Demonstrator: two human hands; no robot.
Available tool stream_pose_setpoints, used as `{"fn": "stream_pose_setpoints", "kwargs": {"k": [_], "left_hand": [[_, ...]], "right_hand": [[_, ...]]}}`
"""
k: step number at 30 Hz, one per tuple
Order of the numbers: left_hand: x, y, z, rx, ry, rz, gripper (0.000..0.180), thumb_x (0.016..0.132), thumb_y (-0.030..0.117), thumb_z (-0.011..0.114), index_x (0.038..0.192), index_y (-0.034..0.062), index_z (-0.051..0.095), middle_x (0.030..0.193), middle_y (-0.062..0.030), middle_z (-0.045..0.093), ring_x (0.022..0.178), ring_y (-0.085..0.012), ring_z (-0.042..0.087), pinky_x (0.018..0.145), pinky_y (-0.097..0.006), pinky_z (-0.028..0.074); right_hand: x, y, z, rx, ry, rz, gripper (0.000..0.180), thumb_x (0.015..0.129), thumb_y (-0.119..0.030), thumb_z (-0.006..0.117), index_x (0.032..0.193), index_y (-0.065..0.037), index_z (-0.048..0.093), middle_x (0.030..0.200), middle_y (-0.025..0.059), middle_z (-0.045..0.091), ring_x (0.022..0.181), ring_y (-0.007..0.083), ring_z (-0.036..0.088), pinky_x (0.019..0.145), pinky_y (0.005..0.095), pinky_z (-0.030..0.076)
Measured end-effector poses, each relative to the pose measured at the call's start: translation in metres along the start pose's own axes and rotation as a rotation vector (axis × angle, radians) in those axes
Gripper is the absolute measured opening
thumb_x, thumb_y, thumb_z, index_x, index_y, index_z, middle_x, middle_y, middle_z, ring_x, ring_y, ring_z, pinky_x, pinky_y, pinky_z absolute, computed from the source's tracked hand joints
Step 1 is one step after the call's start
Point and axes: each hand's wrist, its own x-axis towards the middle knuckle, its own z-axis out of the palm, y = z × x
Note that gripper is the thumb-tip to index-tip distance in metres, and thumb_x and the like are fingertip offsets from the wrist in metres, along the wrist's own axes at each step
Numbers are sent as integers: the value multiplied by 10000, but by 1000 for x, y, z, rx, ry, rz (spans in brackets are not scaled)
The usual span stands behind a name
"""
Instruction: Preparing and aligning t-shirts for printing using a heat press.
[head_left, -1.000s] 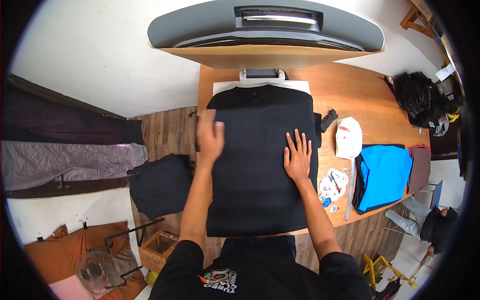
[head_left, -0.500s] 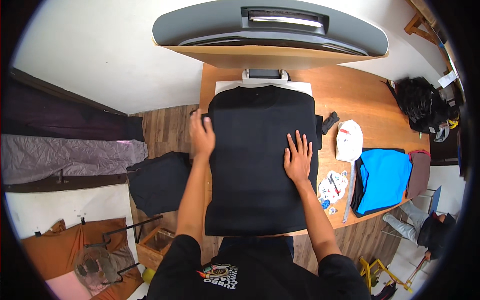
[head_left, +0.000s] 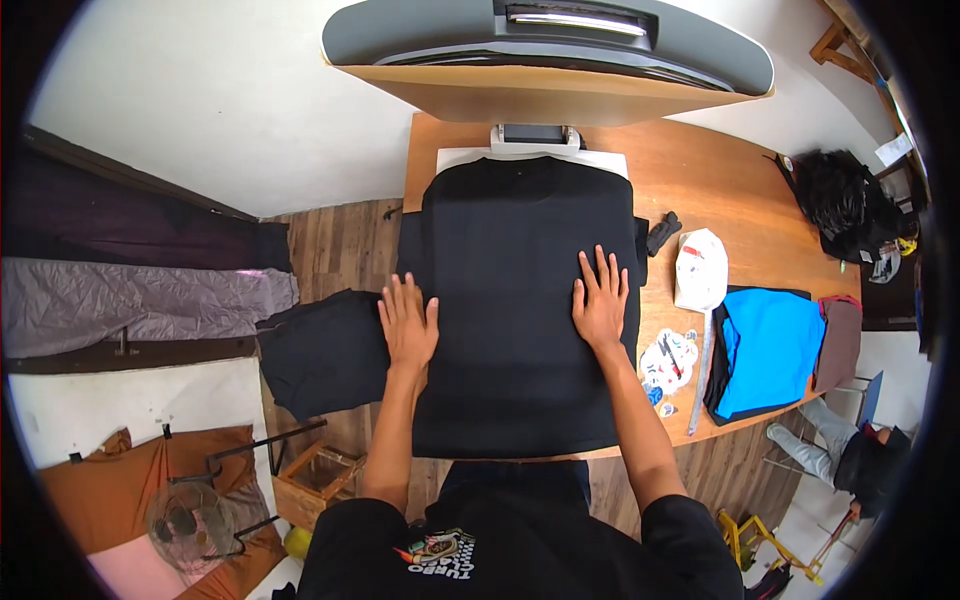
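Black T-shirt (head_left: 525, 340): lying spread over the white lower platen (head_left: 470, 156) of a grey heat press (head_left: 560, 38), collar pointing toward the raised upper part. Left hand (head_left: 407, 325): lying open at the shirt's left edge, grasping nothing. Right hand (head_left: 602, 305): resting flat on the shirt's right side, likewise unclenched. Risk: palms pushing unevenly could be creasing or skewing the cloth. Obscured: the shirt is hiding most of the platen; left-palm pressure is remaining unreadable; the frame is cropping the press top.
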Motion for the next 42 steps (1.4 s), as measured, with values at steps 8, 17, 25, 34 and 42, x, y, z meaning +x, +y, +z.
{"fn": "stream_pose_setpoints", "kwargs": {"k": [8, 17, 25, 34, 42], "left_hand": [[-18, 51, 12, -61, -238, 582, 571, 1086, 374, 522, 1620, 194, 435, 1720, -148, 305, 1583, -383, 274, 1277, -571, 212], [61, -14, 35, -445, -38, -11, 624, 1139, 411, 361, 1687, 130, 259, 1751, -171, 209, 1622, -355, 173, 1297, -535, 154], [83, -84, 35, -79, -143, -393, 604, 1149, 441, 255, 1666, 135, 314, 1724, -145, 284, 1606, -351, 207, 1303, -520, 149], [87, -80, 75, -119, -125, -44, 497, 1129, 323, 388, 1561, 91, 466, 1564, -182, 508, 1444, -401, 456, 1196, -521, 339], [120, -100, 62, -353, -84, 130, 584, 1156, 393, 297, 1646, 78, 337, 1688, -168, 347, 1562, -368, 313, 1274, -482, 235]], "right_hand": [[-1, 1, 0, -78, -63, 59, 514, 1058, -269, 506, 1563, -181, 526, 1690, 99, 378, 1582, 340, 289, 1299, 534, 163], [-2, 1, 3, 10, 19, -21, 502, 1056, -255, 510, 1551, -178, 537, 1685, 98, 386, 1577, 340, 298, 1298, 533, 163], [-1, -1, 3, 8, 1, -13, 504, 1048, -248, 520, 1546, -173, 542, 1683, 97, 391, 1576, 339, 300, 1298, 530, 161], [1, -3, 3, -22, -18, 70, 494, 1043, -241, 526, 1530, -168, 558, 1673, 103, 403, 1574, 337, 303, 1299, 521, 159], [1, -5, 3, 4, -6, 2, 498, 1033, -235, 537, 1525, -168, 562, 1666, 105, 412, 1569, 339, 312, 1295, 526, 167]]}}
